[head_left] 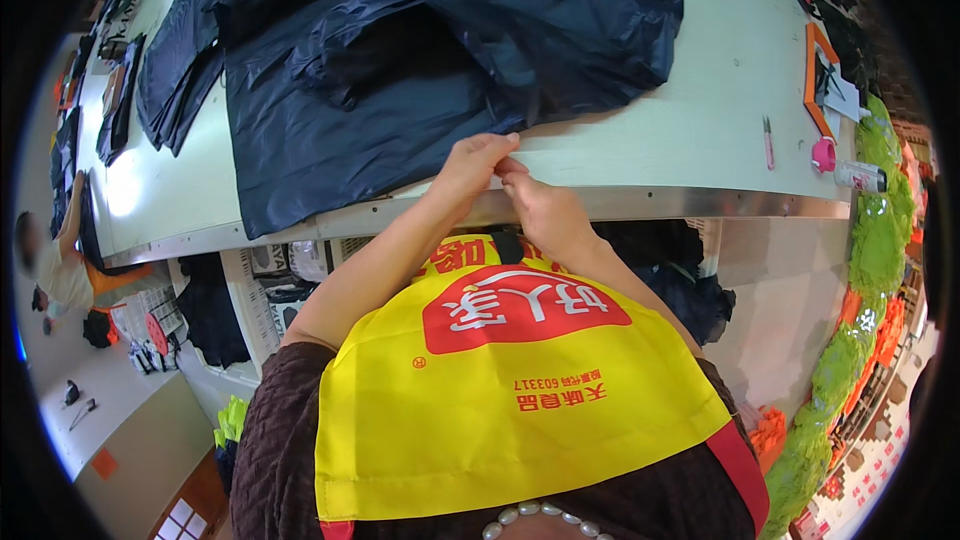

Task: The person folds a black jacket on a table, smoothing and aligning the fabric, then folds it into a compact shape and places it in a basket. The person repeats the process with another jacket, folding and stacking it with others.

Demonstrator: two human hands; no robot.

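A large dark navy garment of thin, slightly shiny cloth (420,70) lies spread and wrinkled on the white table (690,140). At its near edge my left hand (472,170) is closed, with thumb and fingertips pressed together beside the cloth. Just to the right, my right hand (548,215) is also closed, its fingertips meeting those of the left over the table's metal front edge (620,205). Whatever sits between the fingertips is too small or hidden to make out.
Folded dark cloth pieces (185,60) lie at the left. On the right are small snips (768,143), a pink-capped bottle (850,172) and an orange tray (822,80). Bright green cloth (872,230) is heaped beyond the table's right end. Another person (60,260) stands far left.
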